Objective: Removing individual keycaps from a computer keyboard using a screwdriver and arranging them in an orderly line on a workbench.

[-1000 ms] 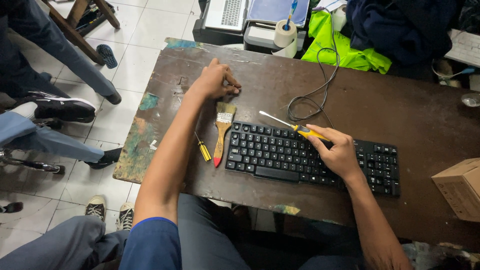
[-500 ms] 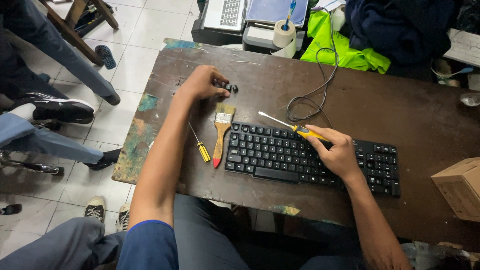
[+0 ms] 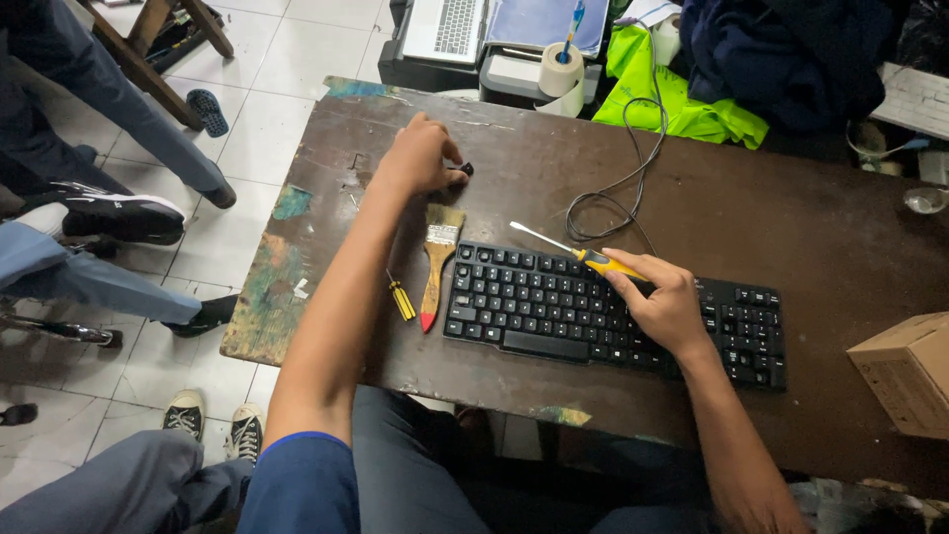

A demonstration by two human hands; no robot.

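Observation:
My left hand (image 3: pixel 420 156) reaches to the far left part of the dark wooden table (image 3: pixel 791 227), its fingers closed around small black keycaps (image 3: pixel 463 170). My right hand (image 3: pixel 667 305) rests over the middle of a black keyboard (image 3: pixel 554 302) and grips a yellow-handled screwdriver (image 3: pixel 593 259), with the metal shaft pointing up-left. A wooden paintbrush with a red tip (image 3: pixel 437 259) lies just left of the keyboard. A second small yellow screwdriver (image 3: pixel 400 299) lies beside my left forearm.
The keyboard's black cable (image 3: pixel 608 203) coils behind it. A cardboard box (image 3: pixel 909 371) sits at the right edge. Tape roll (image 3: pixel 560 69), laptop (image 3: pixel 447 25), green cloth (image 3: pixel 672 99) and dark clothing lie beyond the table. Other people's legs and shoes (image 3: pixel 129 213) are at left.
My left hand has shifted slightly left and closed over the small black pieces on the table. The right hand with the screwdriver stays on the keyboard.

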